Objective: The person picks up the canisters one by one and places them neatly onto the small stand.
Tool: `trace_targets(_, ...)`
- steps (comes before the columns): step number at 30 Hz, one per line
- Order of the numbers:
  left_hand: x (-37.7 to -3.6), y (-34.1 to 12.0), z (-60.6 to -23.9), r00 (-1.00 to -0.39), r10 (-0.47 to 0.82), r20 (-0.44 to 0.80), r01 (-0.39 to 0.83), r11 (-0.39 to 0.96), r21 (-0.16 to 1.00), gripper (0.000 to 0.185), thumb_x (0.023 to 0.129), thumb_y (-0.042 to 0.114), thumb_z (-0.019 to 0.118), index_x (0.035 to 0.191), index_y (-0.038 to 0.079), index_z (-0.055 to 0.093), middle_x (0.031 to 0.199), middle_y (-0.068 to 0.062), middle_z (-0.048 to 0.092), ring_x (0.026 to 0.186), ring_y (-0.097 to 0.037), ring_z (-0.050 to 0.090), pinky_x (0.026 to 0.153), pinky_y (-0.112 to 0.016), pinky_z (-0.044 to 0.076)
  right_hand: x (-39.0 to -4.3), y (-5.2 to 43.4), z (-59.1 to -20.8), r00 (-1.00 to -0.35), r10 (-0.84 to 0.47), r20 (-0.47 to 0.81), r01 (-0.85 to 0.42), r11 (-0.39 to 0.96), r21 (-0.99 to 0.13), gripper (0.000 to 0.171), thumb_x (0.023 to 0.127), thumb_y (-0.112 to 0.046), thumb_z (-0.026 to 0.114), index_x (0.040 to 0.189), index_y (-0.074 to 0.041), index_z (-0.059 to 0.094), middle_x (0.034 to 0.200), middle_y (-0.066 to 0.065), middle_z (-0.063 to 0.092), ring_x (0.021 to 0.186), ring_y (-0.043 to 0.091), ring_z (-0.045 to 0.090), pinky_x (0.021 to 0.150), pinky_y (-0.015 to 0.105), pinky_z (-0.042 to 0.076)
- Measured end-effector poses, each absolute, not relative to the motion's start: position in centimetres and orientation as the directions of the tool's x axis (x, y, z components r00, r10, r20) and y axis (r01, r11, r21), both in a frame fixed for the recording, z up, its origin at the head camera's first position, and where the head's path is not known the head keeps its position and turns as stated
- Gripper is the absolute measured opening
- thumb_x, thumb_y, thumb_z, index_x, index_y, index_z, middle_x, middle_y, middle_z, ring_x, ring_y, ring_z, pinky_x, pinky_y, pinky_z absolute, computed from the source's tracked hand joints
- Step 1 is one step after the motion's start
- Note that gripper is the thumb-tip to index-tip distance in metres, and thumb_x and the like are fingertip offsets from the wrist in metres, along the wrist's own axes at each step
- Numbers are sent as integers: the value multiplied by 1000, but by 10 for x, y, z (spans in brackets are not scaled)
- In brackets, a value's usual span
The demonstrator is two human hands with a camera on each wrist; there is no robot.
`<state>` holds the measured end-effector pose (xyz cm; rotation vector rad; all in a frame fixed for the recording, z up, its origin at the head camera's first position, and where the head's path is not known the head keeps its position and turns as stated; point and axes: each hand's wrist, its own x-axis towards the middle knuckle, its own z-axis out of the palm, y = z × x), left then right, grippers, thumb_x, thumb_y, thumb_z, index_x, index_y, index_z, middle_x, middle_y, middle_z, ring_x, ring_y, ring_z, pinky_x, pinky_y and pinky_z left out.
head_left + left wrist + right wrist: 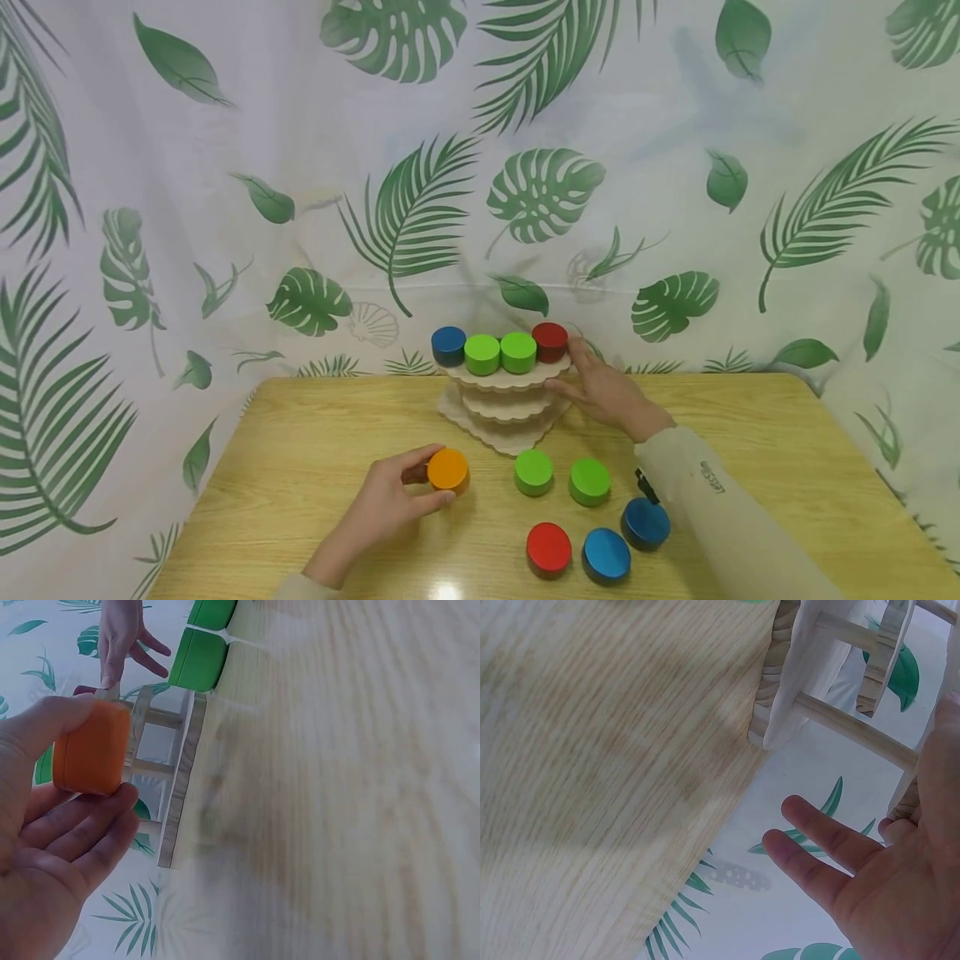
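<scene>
My left hand [386, 500] pinches an orange round tin [447, 471] between thumb and fingers, in front of a wooden tiered stand [510, 406] with scalloped edges. In the left wrist view the orange tin [91, 746] stands on edge between thumb and fingertips. My right hand [611, 396] grips the right edge of the stand's top tier, right beside a dark red tin [550, 342]; two of its fingers stretch out free in the right wrist view. Also on that tier are a blue tin [448, 347] and two green tins [482, 355].
On the wooden table [300, 450], two green tins [534, 472], a red tin [548, 550] and two blue tins [606, 555] lie right of centre, close to the right sleeve [720, 508]. A leaf-patterned cloth [450, 208] hangs behind the table's back edge.
</scene>
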<state>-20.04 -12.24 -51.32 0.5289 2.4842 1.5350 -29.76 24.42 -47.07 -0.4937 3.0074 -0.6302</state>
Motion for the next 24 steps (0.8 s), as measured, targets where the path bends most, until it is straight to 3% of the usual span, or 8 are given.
trace_targets(12, -231, -97, -509, -964, 215, 154, 226, 366, 903, 62, 85, 20, 91, 141, 11, 68, 127, -9, 76, 102, -21, 75, 95, -48, 62, -301, 245, -475, -948, -316, 33, -303, 868, -393, 97, 108, -56, 52, 166, 7, 7, 173, 30, 15, 144, 53, 47, 118, 64, 42)
trace_targets(24, -251, -80, -511, -973, 130, 190, 226, 385, 895, 65, 86, 21, 89, 142, 1, 64, 117, -14, 78, 104, -27, 74, 95, -45, 62, -300, 245, -474, -948, -316, 32, -301, 865, -401, 97, 108, -57, 50, 166, 8, 7, 173, 30, 13, 149, 52, 40, 121, 63, 38)
